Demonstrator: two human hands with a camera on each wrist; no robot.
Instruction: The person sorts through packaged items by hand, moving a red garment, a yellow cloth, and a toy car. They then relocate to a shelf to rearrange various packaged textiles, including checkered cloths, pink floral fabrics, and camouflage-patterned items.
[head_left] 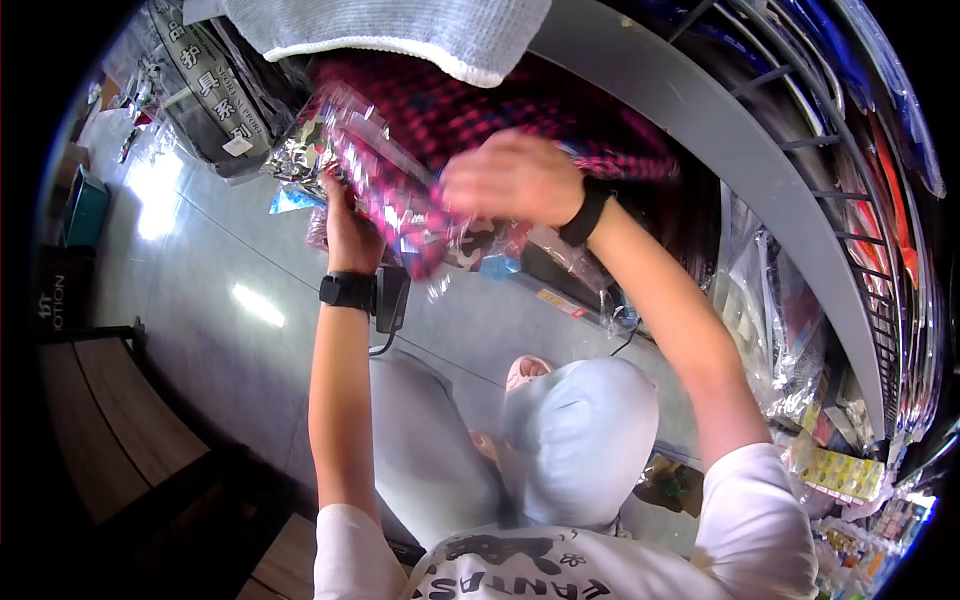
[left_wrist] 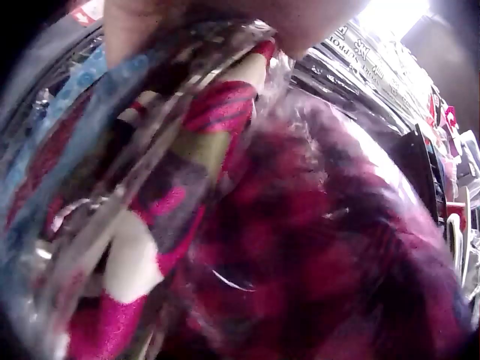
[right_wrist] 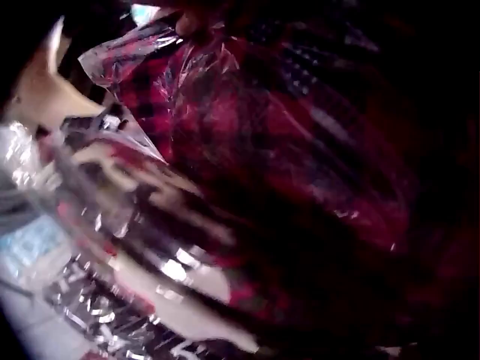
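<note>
My left hand [head_left: 350,225] grips the edge of clear plastic bags of folded cloth. One bag holds camouflage-patterned cloth [left_wrist: 180,180] in pink, white and olive, close under the hand in the left wrist view. Beside it bulges a bagged red-and-black plaid cloth [left_wrist: 300,240]. My right hand [head_left: 515,180], blurred, is over the plaid cloth, its back to the head camera. In the right wrist view a fingertip [right_wrist: 187,24] shows at the top edge of the plaid bag [right_wrist: 217,97]; I cannot tell whether the right hand holds it.
A grey curved shelf edge [head_left: 740,130] with a wire rack runs along the right. Above hangs a light grey knitted cloth [head_left: 400,30]. A dark box [head_left: 560,290] lies below the hands. Wooden boards [head_left: 110,410] are at the left, a teal bin [head_left: 85,205] beyond.
</note>
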